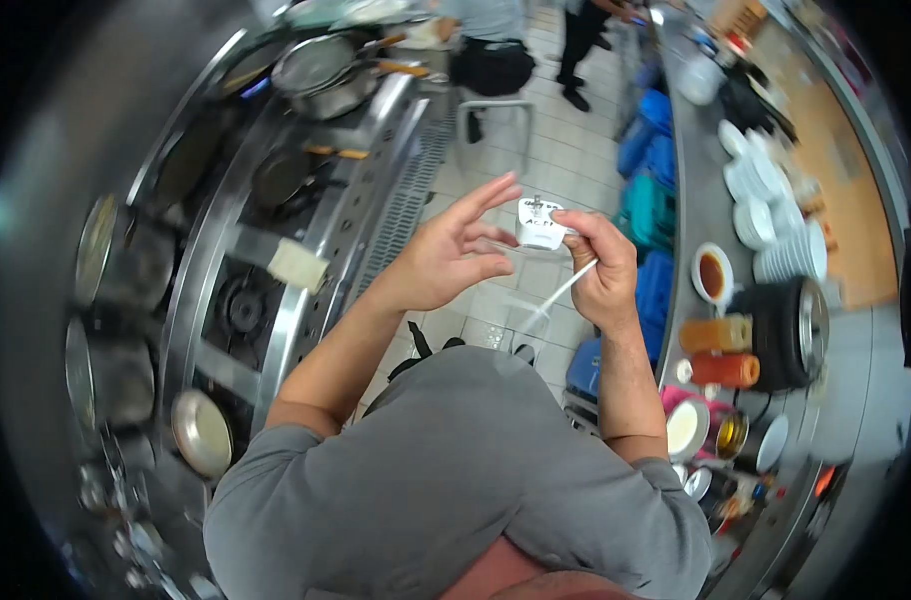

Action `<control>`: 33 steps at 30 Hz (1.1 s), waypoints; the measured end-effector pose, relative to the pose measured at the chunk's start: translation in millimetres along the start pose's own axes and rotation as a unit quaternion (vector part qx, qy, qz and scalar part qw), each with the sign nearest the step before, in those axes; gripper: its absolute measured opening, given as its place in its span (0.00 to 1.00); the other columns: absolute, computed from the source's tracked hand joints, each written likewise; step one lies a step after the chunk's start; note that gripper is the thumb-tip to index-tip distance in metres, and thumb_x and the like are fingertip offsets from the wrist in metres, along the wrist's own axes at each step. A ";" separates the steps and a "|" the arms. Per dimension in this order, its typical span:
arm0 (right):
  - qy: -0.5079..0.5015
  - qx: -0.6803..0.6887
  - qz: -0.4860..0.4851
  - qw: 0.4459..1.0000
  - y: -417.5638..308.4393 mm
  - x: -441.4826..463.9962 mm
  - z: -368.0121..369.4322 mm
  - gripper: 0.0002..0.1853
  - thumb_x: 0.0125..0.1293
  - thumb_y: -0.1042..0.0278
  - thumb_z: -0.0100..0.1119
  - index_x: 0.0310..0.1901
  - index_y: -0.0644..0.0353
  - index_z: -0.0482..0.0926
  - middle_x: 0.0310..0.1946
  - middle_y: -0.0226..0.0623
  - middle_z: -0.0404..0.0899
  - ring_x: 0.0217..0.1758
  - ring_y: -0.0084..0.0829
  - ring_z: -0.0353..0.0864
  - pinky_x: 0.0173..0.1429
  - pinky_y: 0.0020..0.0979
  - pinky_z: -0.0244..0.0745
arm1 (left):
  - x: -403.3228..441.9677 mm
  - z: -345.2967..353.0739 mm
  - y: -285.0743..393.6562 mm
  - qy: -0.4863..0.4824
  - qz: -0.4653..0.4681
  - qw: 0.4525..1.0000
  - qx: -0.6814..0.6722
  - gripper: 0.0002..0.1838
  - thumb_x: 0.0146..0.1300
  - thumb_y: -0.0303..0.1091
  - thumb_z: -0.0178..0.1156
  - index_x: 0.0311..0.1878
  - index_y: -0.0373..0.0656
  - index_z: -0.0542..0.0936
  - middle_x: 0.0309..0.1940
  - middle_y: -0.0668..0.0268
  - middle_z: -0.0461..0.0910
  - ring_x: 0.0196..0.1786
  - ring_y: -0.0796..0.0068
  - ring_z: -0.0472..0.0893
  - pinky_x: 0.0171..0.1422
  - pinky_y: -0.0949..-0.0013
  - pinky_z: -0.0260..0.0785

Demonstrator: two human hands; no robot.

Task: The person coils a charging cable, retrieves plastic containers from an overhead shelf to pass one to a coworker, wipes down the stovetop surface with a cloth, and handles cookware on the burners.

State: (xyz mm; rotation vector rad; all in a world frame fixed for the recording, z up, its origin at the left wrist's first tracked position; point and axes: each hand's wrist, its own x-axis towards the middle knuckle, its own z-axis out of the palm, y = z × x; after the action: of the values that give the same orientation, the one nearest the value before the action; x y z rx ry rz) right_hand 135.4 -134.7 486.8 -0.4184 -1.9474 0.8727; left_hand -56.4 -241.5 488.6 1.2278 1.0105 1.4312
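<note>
In my right hand [606,268] I hold a small white tag [542,226] with dark handwriting, the thumb and fingers closed on its right edge. A thin white stick [570,287] slants down and left from the same hand; its lower end is blurred. My left hand [450,248] is just left of the tag, fingers spread, with nothing in it and a small gap to the tag. Both hands are in front of my chest, above the tiled floor [496,300].
On the left runs a stove [244,305] with pans [202,432]. The right counter [688,180] holds white bowls [756,220], sauce bottles [721,370] and a black pot [781,330]. Blue crates [656,290] stand beneath. Two people [491,65] are ahead.
</note>
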 end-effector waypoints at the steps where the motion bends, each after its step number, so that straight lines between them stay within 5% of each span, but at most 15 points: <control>1: -0.037 0.013 -0.025 0.999 -2.7 7.8 15.5 0.12 0.66 0.82 0.55 0.48 0.59 0.82 0.39 0.42 0.83 0.41 0.34 0.83 0.46 0.28 0.77 | -6.5 -8.8 4.0 0.010 0.052 0.999 -0.007 0.39 0.58 0.19 0.65 0.73 0.40 0.61 0.66 0.53 0.69 0.55 0.70 0.79 0.57 0.69 0.74; 6: -0.135 0.086 -0.111 0.981 -9.6 22.4 65.9 0.16 0.62 0.86 0.56 0.48 0.58 0.82 0.36 0.40 0.82 0.36 0.31 0.82 0.40 0.28 0.78 | -50.0 -34.2 19.4 0.099 0.089 0.991 0.024 0.33 0.57 0.18 0.65 0.68 0.43 0.70 0.62 0.59 0.74 0.55 0.72 0.79 0.56 0.69 0.76; 8: -0.164 0.099 -0.141 0.971 -12.3 29.3 70.3 0.15 0.62 0.85 0.56 0.48 0.57 0.82 0.35 0.40 0.82 0.35 0.31 0.82 0.39 0.28 0.77 | -61.7 -34.3 26.5 0.135 0.164 0.947 0.240 0.31 0.55 0.19 0.67 0.65 0.45 0.74 0.60 0.59 0.76 0.54 0.70 0.80 0.56 0.67 0.76; 12: -0.196 0.143 -0.165 0.956 -13.9 33.5 69.4 0.13 0.63 0.84 0.57 0.47 0.58 0.82 0.35 0.41 0.82 0.35 0.32 0.82 0.38 0.28 0.75 | -75.9 -12.7 26.1 0.223 0.189 0.911 0.292 0.25 0.51 0.23 0.71 0.56 0.41 0.79 0.56 0.58 0.79 0.48 0.68 0.83 0.52 0.68 0.77; 13: -0.195 0.161 -0.157 0.955 -16.2 32.2 69.2 0.12 0.64 0.85 0.56 0.46 0.60 0.81 0.36 0.41 0.82 0.36 0.34 0.82 0.40 0.28 0.75 | -80.8 -6.6 25.9 0.240 0.174 0.904 0.308 0.24 0.48 0.24 0.74 0.50 0.39 0.79 0.56 0.54 0.80 0.58 0.62 0.80 0.60 0.64 0.75; 16: -0.214 0.178 -0.121 0.953 -4.0 17.7 67.9 0.11 0.65 0.83 0.54 0.46 0.62 0.81 0.36 0.42 0.82 0.37 0.36 0.82 0.42 0.29 0.75 | -93.0 19.5 5.9 0.318 0.190 0.872 0.320 0.22 0.48 0.26 0.74 0.47 0.38 0.79 0.55 0.52 0.80 0.58 0.60 0.81 0.61 0.63 0.74; 20: -0.296 0.254 -0.082 0.917 2.1 4.6 65.9 0.15 0.61 0.87 0.50 0.47 0.64 0.81 0.36 0.43 0.82 0.37 0.37 0.83 0.43 0.31 0.77 | -116.8 56.3 8.4 0.365 0.064 0.858 0.354 0.23 0.53 0.31 0.72 0.52 0.37 0.76 0.57 0.55 0.79 0.59 0.62 0.79 0.62 0.61 0.72; 23: -0.477 0.237 -0.127 0.837 0.0 2.4 62.9 0.27 0.45 0.91 0.42 0.47 0.63 0.81 0.35 0.46 0.81 0.38 0.41 0.85 0.44 0.34 0.80 | -127.1 81.9 11.4 0.322 -0.083 0.902 0.275 0.23 0.59 0.38 0.70 0.54 0.38 0.75 0.52 0.58 0.80 0.57 0.65 0.79 0.59 0.63 0.72; 27: -0.531 0.282 -0.150 0.785 -11.6 -4.2 70.4 0.25 0.48 0.90 0.44 0.47 0.63 0.81 0.37 0.47 0.82 0.37 0.42 0.83 0.44 0.34 0.79 | -146.5 92.5 0.5 0.307 -0.140 0.885 0.321 0.16 0.62 0.35 0.65 0.50 0.38 0.76 0.41 0.64 0.80 0.45 0.70 0.79 0.47 0.66 0.71; 29: -0.488 0.264 -0.163 0.815 -13.6 4.5 64.9 0.17 0.56 0.85 0.48 0.46 0.64 0.81 0.37 0.45 0.81 0.38 0.39 0.82 0.46 0.30 0.77 | -158.0 92.3 -6.8 0.340 -0.141 0.886 0.283 0.11 0.63 0.33 0.63 0.44 0.39 0.77 0.35 0.67 0.79 0.39 0.73 0.79 0.43 0.69 0.71; 31: -0.396 0.262 -0.213 0.854 -8.6 14.5 62.6 0.07 0.69 0.74 0.54 0.44 0.66 0.80 0.36 0.40 0.80 0.40 0.32 0.79 0.47 0.27 0.73 | -175.3 87.8 -20.1 0.433 -0.144 0.887 0.065 0.05 0.64 0.30 0.59 0.40 0.40 0.78 0.31 0.69 0.78 0.34 0.76 0.79 0.39 0.71 0.71; 33: -0.350 0.284 -0.136 0.882 3.6 20.2 49.8 0.07 0.70 0.74 0.54 0.44 0.66 0.80 0.36 0.38 0.80 0.38 0.29 0.78 0.45 0.27 0.73 | -196.3 80.6 -36.3 0.527 -0.031 0.849 0.032 0.06 0.68 0.32 0.56 0.37 0.42 0.78 0.28 0.70 0.78 0.30 0.81 0.77 0.37 0.76 0.70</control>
State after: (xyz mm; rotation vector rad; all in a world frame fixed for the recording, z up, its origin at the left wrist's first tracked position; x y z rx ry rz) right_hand 82.1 -140.3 480.9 0.5892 -2.1592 1.4724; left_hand 34.8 -426.8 427.8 0.3390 1.7954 2.0641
